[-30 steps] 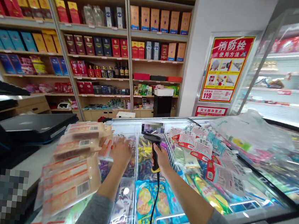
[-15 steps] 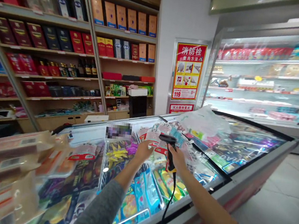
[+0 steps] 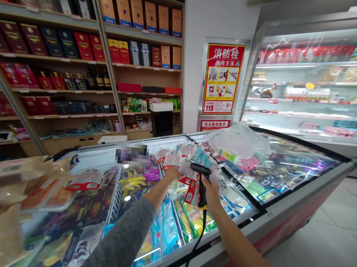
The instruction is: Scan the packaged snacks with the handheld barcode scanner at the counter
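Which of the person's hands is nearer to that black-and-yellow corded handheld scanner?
Right: the right hand grips the black-and-yellow handheld scanner by its handle. The left hand is to the scanner's left, by red-and-white plastic packets.

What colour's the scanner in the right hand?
The scanner is mostly black, with some yellow at its lower end; see the head view.

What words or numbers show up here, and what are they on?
"消防栓": red wall poster
"使用方法": same poster
"119": same poster
"灭火器放置点": sign below it
Too small or blurred to read: red-and-white packets, shelf boxes, freezer lettering
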A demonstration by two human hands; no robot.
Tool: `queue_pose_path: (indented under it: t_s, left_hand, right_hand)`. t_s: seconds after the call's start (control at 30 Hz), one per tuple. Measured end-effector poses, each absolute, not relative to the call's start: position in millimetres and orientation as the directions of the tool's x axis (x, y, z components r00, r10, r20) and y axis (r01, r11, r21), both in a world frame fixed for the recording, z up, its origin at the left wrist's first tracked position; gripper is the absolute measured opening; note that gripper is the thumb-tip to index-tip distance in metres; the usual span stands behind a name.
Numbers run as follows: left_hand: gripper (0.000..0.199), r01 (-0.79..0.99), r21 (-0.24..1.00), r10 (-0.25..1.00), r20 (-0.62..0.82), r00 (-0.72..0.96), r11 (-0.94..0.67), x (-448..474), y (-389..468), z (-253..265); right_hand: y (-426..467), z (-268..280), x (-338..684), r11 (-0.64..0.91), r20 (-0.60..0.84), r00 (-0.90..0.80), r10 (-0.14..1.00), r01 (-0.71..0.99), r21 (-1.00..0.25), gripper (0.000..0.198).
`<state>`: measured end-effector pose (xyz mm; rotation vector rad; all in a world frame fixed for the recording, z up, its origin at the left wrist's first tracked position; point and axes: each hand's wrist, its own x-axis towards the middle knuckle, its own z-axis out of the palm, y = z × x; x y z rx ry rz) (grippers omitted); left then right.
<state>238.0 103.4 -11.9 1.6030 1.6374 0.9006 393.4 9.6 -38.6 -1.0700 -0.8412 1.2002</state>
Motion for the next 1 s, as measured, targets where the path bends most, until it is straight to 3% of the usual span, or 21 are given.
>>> queue_pose_path:
  t_s: [0.1,0.17,0.33,0.47,0.57,0.83,1.0]
  left_hand:
    - [0.009,0.357,0.933,0.998,-0.017,-0.068,0.04,213.7,88.2,-11.4]
    - [0.015,0.234,0.971,0.994,-0.018,-0.108,0.043,188.4,75.9,-9.8]
    - [0.014,-0.058,0.998,0.946,-0.001,-0.324,-0.019,104.0,46.4,-4.0]
    - [0.026,-0.326,0.931,0.91,0.018,-0.414,-0.167,40.9,20.9,-3.7]
    - [0.033,-0.322,0.924,0.903,0.053,-0.427,-0.206,8.9,5.4,-9.4]
    - [0.014,-0.467,0.845,0.861,-0.013,-0.509,-0.263,-12.1,5.6,-23.9]
    - [0.025,-0.448,0.824,0.847,0.068,-0.527,-0.345,-8.0,6.2,-24.0]
  right_hand:
    - [8.0,-34.2,386.6,0.04,-0.04,0.263,0.964,-0.293,-0.955,0.056]
    - [7.5,-29.5,376.5,0.064,-0.008,0.242,0.97,-0.287,-0.956,0.055]
    - [11.1,-16.6,322.9,0.011,-0.009,0.064,0.998,-0.301,-0.954,0.056]
    - [16.7,-12.7,260.6,-0.014,0.026,-0.14,0.99,-0.273,-0.962,0.053]
    - [18.5,-12.4,217.9,0.002,0.062,-0.216,0.974,-0.264,-0.964,0.052]
    - [11.7,-21.5,181.2,-0.02,0.05,-0.352,0.935,-0.192,-0.981,0.053]
    - [6.4,-26.3,199.6,-0.021,0.047,-0.426,0.904,-0.153,-0.988,0.052]
